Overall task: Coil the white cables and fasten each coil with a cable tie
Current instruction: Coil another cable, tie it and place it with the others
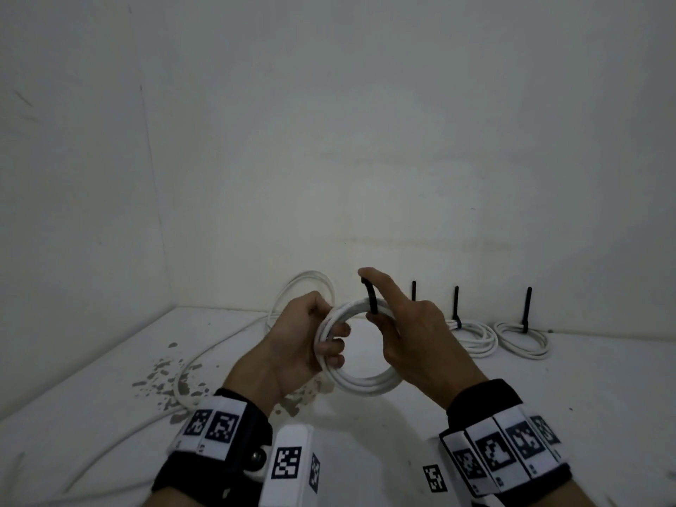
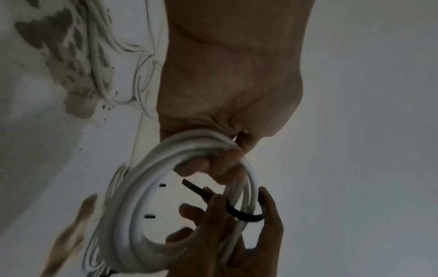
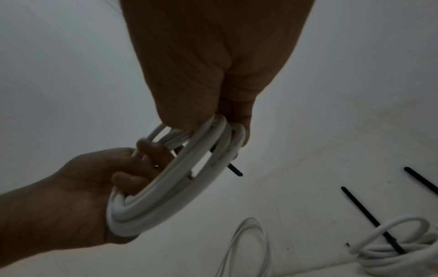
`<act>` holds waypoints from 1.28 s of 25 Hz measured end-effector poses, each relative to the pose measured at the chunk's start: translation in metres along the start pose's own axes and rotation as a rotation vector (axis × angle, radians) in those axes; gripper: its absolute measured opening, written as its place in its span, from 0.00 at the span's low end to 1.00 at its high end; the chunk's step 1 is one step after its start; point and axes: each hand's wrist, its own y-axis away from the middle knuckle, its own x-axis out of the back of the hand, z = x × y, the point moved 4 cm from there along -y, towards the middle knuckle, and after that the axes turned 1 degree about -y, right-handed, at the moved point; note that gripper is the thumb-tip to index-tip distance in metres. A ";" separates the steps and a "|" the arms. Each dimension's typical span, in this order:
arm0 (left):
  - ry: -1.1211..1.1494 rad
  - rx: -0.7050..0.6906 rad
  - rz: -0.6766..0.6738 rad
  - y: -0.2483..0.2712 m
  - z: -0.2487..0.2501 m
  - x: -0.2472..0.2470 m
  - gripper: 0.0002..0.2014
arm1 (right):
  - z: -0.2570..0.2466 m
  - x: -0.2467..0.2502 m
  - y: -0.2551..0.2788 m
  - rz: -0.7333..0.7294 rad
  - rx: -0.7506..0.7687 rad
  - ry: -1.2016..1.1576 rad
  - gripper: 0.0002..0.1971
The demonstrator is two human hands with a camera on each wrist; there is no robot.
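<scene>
The left hand (image 1: 307,338) is gripping the white cable coil (image 1: 360,380) by its left side, fingers curled through the ring, holding it up off the white table (image 1: 475,397). The right hand (image 1: 413,334) is working the black cable tie (image 1: 371,300) around the top of the bundle, thumb and lower fingers pinching it while the index finger is pointing out straight. By my reading, the fastening step is underway: next the tail needs feeding through the head and pulling snug. Finished tied coils (image 1: 521,336) are sitting against the wall (image 1: 365,140), and a loose white cable (image 1: 205,354) is waiting at left. Faint print is running along the cable jacket, too blurred to read; the wristbands (image 1: 508,451) are showing only square coded markers.
</scene>
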 end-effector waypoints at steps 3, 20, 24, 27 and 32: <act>-0.198 0.060 0.080 0.004 -0.006 -0.004 0.28 | -0.006 -0.004 0.002 -0.032 0.048 0.044 0.41; -0.009 -0.135 0.372 -0.007 -0.011 0.001 0.14 | -0.005 0.010 0.003 0.315 0.088 -0.274 0.14; -0.038 -0.159 0.452 -0.005 -0.012 0.000 0.14 | -0.019 0.009 0.000 0.193 -0.032 -0.534 0.13; -0.100 -0.189 0.471 -0.006 -0.011 0.001 0.16 | -0.020 0.019 -0.003 0.246 -0.112 -0.691 0.13; -0.322 -0.272 0.396 -0.006 -0.009 -0.010 0.09 | -0.001 0.036 -0.004 0.423 -0.317 -0.782 0.10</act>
